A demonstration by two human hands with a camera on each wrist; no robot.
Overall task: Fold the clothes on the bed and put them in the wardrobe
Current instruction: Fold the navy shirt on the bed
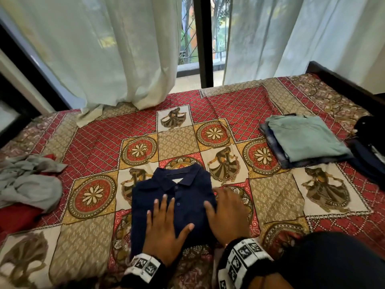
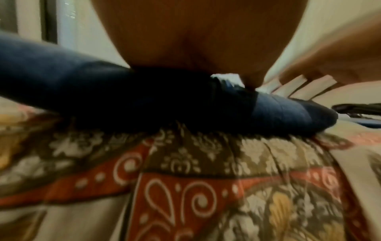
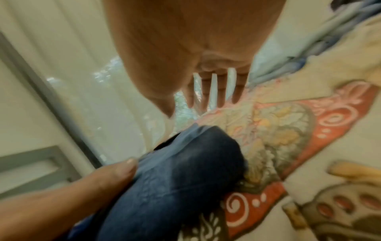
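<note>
Lying near the front edge of the bed [image 1: 270, 105], the folded navy shirt [image 1: 183, 184] is resting collar-up, its long axis running from the collar at the far end toward the person at the near end. Pressing flat on the shirt's near half, the left hand [image 1: 164, 228] is spreading straight, splayed fingers over the placket and gripping nothing. Sitting at the shirt's right edge, the right hand [image 1: 227, 213] is laying its palm half on the cloth and half on the bedspread, fingers extended and loosely parted, also holding nothing; whether its fingertips are tucking under the hem I cannot tell. Both hands are equally close, one atop the shirt and one flanking it, so the coming lift is likely calling for sliding fingers beneath the two long sides. Well to the right of the shirt and farther back, a folded stack [image 1: 306, 140] topped by a pale green garment is waiting. Well to the shirt's left, a crumpled grey garment [image 1: 29, 182] is lying over something red, not yet folded. Beyond the shirt, pale curtains [image 1: 116, 51] are hanging before a window.
</note>
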